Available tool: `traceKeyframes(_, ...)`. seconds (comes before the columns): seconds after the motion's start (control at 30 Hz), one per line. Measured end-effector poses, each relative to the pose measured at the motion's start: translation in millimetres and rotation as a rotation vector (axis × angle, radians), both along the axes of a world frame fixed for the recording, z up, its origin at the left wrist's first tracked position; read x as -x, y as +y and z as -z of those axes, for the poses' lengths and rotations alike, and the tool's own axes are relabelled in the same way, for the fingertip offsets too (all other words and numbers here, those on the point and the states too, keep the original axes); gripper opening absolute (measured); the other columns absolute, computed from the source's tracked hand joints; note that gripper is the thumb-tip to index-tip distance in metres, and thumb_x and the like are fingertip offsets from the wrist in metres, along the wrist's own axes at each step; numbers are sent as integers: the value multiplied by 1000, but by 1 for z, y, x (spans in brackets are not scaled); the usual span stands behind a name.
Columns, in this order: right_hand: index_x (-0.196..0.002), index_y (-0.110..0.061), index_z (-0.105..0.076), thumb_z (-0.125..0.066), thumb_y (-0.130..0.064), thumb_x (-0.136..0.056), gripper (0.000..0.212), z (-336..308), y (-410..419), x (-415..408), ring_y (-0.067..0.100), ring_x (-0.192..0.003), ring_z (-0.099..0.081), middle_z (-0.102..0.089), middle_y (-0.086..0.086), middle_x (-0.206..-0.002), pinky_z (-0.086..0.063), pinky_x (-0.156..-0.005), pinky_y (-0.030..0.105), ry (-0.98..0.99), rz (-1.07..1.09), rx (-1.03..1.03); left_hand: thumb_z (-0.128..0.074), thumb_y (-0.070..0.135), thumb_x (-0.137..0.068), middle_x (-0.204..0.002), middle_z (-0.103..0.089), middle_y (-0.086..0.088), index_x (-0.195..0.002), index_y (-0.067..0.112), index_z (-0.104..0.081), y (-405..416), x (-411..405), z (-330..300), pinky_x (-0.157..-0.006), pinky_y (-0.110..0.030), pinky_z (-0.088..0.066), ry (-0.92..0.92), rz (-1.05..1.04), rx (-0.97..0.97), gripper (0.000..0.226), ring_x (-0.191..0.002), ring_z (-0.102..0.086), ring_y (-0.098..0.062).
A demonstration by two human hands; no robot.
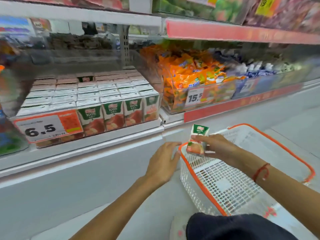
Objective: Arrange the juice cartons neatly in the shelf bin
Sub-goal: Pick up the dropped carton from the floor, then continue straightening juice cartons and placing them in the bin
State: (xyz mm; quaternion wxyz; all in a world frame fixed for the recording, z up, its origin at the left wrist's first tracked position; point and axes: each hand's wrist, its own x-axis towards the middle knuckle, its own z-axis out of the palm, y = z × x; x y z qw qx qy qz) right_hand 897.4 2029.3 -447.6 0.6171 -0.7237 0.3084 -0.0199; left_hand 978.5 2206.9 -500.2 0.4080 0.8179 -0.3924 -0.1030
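My right hand (pixel 219 147) grips a small juice carton (pixel 197 139) with a green top and peach picture, held upright above the near-left corner of a white basket (pixel 242 179) with an orange rim. My left hand (pixel 162 163) hovers flat with straight fingers just left of the basket's corner, fingertips near the rim. On the shelf to the upper left, a clear bin (pixel 152 108) holds several rows of the same juice cartons (pixel 93 97), packed upright. One gap shows in a back row (pixel 85 78).
A price tag reading 6.5 (pixel 46 127) hangs on the bin front. To the right, another clear bin holds orange snack packets (pixel 194 73) with a 15.5 tag (pixel 194 97). A shelf board (pixel 83 14) overhangs the cartons. My dark-clad knee (pixel 233 227) is at the bottom.
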Motion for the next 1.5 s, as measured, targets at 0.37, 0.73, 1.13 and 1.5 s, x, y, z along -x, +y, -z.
traceKeyframes(0.37, -93, -1, -62, -80, -7, -77, 25, 221, -108, 15, 19, -61, -65, -68, 19, -79, -51, -50, 21, 330, 112, 202, -29, 57, -99, -151, -38, 8, -136, 30, -52, -68, -14, 129, -112, -19, 0, -379, 227, -276, 51, -146, -18, -9)
traceKeyframes(0.73, -80, -3, -58, -59, -30, -96, 31, 301, -92, 4, 25, -79, -60, -57, 6, -80, -48, -68, 24, 475, -215, 453, -27, 61, -95, -139, -53, 5, -121, 32, -61, -58, -13, 145, -103, -42, -42, -301, 149, -193, 51, -139, -31, -14)
traceKeyframes(1.13, -125, -26, -59, -50, -31, -99, 28, 187, -76, 8, 10, -91, -62, -66, -6, -118, -48, -83, 24, 427, -466, 765, -39, 45, -101, -156, -26, 13, -147, 32, -32, -42, -14, 91, -112, -25, -28, -263, 213, -316, 49, -143, -17, -3)
traceKeyframes(1.5, -110, -29, -71, -59, -22, -96, 19, -51, 55, -21, 8, -92, -67, -73, -10, -98, -52, -87, 38, -128, -517, 1004, -61, 29, -93, -100, -68, 24, -100, 37, -69, 132, -24, -88, -70, -26, -49, -505, -184, 23, 14, -95, -62, -1)
